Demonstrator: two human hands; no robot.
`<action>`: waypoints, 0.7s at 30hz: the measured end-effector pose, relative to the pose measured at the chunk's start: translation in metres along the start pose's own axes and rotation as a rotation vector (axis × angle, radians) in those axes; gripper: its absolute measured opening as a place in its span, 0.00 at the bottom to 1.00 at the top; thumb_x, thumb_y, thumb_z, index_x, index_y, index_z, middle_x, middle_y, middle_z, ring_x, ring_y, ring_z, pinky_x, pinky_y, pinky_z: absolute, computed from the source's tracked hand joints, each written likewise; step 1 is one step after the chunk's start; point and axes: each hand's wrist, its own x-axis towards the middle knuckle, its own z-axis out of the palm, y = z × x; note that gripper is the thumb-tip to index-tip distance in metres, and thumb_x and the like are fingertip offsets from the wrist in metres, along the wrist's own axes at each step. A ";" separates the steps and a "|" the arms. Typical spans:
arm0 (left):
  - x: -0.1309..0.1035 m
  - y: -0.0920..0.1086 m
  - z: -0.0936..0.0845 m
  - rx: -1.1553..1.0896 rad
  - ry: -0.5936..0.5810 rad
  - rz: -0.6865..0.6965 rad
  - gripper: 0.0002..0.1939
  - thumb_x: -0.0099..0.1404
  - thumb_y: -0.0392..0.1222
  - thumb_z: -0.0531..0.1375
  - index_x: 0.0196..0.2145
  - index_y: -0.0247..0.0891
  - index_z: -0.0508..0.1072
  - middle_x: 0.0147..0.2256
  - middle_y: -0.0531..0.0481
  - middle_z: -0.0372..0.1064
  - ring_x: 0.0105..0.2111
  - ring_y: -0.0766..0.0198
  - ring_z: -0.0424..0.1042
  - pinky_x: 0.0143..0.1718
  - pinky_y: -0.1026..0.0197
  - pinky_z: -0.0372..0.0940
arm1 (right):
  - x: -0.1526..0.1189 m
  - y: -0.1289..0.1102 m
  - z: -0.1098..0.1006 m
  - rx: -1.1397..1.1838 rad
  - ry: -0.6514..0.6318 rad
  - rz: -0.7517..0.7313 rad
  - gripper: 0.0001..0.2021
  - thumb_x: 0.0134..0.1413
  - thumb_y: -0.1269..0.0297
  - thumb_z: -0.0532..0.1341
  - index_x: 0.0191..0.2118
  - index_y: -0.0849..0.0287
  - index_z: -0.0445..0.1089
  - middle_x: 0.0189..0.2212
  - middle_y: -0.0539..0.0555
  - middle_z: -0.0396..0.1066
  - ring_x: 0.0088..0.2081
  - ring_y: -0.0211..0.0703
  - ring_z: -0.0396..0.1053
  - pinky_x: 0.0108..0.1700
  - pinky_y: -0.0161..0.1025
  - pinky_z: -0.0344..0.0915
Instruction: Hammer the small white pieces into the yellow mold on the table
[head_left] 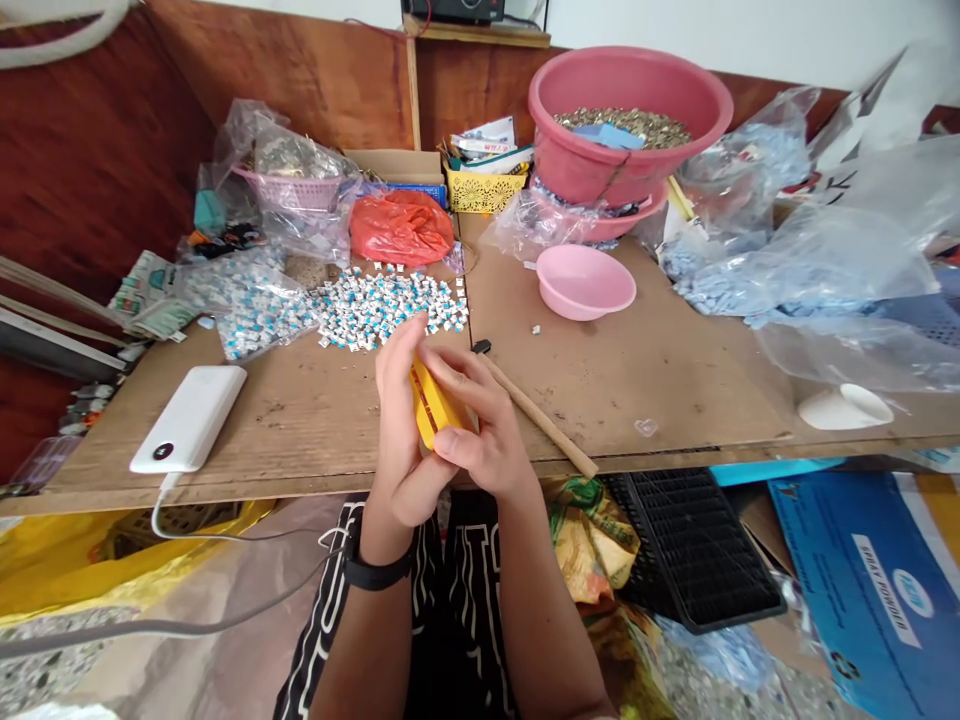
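Observation:
Just above the front of the table, my left hand (401,430) and my right hand (480,425) close together round a yellow plastic piece (426,410) with a dark slotted line along its side. The left palm backs it from the left, while the right thumb presses its near end and the right fingers cover its top. What the piece is, I cannot make out. Beyond my hands lies a spread of small white-and-blue pieces (375,305). A wooden stick with a dark end (544,420) rests on the table at the right of my right hand.
A white power bank (191,415) with a cable sits at the left front. Farther back stand a small pink bowl (585,285), a red plastic bag (401,228), a yellow basket (484,190) and a large pink tub (585,165). A white cup (844,408) lies at the right edge.

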 end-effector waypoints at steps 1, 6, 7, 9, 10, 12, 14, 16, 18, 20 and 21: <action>0.001 -0.001 0.001 0.003 -0.010 0.011 0.51 0.77 0.64 0.66 0.87 0.52 0.52 0.86 0.42 0.46 0.85 0.33 0.48 0.85 0.31 0.53 | 0.000 0.000 -0.001 0.005 -0.001 0.013 0.34 0.70 0.34 0.69 0.75 0.40 0.78 0.71 0.55 0.75 0.71 0.64 0.72 0.75 0.67 0.70; 0.004 0.006 0.008 0.011 0.000 0.048 0.48 0.76 0.63 0.68 0.85 0.51 0.57 0.84 0.42 0.50 0.85 0.32 0.48 0.86 0.29 0.51 | -0.003 0.004 -0.004 0.033 0.026 0.070 0.37 0.68 0.29 0.66 0.75 0.39 0.78 0.72 0.54 0.74 0.73 0.63 0.71 0.76 0.64 0.69; 0.004 0.008 0.009 0.001 0.003 0.038 0.48 0.76 0.63 0.68 0.85 0.52 0.57 0.84 0.42 0.51 0.85 0.31 0.48 0.85 0.29 0.52 | -0.003 0.005 -0.005 0.042 0.031 0.068 0.38 0.68 0.28 0.66 0.75 0.39 0.78 0.72 0.54 0.74 0.72 0.63 0.71 0.76 0.64 0.69; 0.003 0.009 0.011 -0.014 0.010 0.014 0.48 0.77 0.64 0.68 0.85 0.52 0.57 0.85 0.42 0.50 0.85 0.31 0.48 0.85 0.29 0.54 | -0.002 0.006 -0.006 0.068 0.027 0.048 0.38 0.66 0.30 0.68 0.75 0.40 0.78 0.71 0.55 0.75 0.72 0.65 0.71 0.76 0.65 0.69; 0.002 0.009 0.011 -0.015 0.012 0.006 0.48 0.77 0.65 0.67 0.86 0.52 0.56 0.85 0.43 0.49 0.85 0.31 0.48 0.85 0.29 0.53 | -0.001 0.006 -0.006 0.079 0.020 0.041 0.38 0.66 0.31 0.69 0.75 0.41 0.78 0.71 0.56 0.75 0.72 0.65 0.71 0.76 0.65 0.69; 0.001 0.009 0.012 -0.010 0.012 0.004 0.48 0.78 0.65 0.65 0.86 0.53 0.54 0.85 0.44 0.48 0.85 0.33 0.46 0.86 0.29 0.52 | -0.001 0.005 -0.007 0.086 0.007 0.045 0.37 0.66 0.33 0.70 0.75 0.41 0.79 0.72 0.56 0.75 0.73 0.66 0.71 0.76 0.66 0.69; 0.002 0.008 0.013 0.002 0.006 0.010 0.48 0.79 0.65 0.64 0.87 0.54 0.52 0.85 0.45 0.46 0.86 0.34 0.45 0.87 0.29 0.49 | 0.000 0.003 -0.007 0.082 0.005 0.069 0.38 0.66 0.32 0.69 0.74 0.42 0.79 0.72 0.56 0.74 0.73 0.66 0.71 0.76 0.66 0.68; 0.003 0.009 0.014 0.017 -0.004 0.034 0.48 0.79 0.64 0.64 0.87 0.53 0.51 0.86 0.45 0.46 0.86 0.34 0.45 0.87 0.28 0.46 | 0.000 0.001 -0.006 0.091 0.016 0.087 0.39 0.65 0.30 0.67 0.74 0.43 0.80 0.72 0.56 0.74 0.73 0.66 0.70 0.76 0.65 0.68; 0.004 0.011 0.015 0.025 0.000 0.045 0.48 0.78 0.63 0.64 0.87 0.53 0.52 0.85 0.45 0.48 0.85 0.33 0.47 0.87 0.26 0.48 | -0.001 0.000 -0.006 0.105 0.032 0.095 0.39 0.65 0.29 0.67 0.74 0.44 0.80 0.72 0.56 0.74 0.74 0.66 0.70 0.77 0.63 0.68; 0.003 0.012 0.016 0.010 0.020 0.034 0.47 0.78 0.63 0.65 0.86 0.55 0.54 0.84 0.45 0.50 0.85 0.31 0.49 0.85 0.24 0.53 | 0.000 -0.002 -0.007 0.096 0.035 0.110 0.39 0.64 0.30 0.68 0.73 0.43 0.81 0.72 0.56 0.75 0.73 0.65 0.71 0.76 0.63 0.69; 0.002 0.011 0.017 -0.002 0.032 0.016 0.47 0.77 0.63 0.65 0.86 0.55 0.55 0.84 0.45 0.51 0.84 0.31 0.50 0.84 0.24 0.55 | 0.000 -0.002 -0.007 0.089 0.029 0.116 0.38 0.64 0.30 0.68 0.72 0.43 0.82 0.71 0.56 0.75 0.73 0.65 0.71 0.76 0.63 0.69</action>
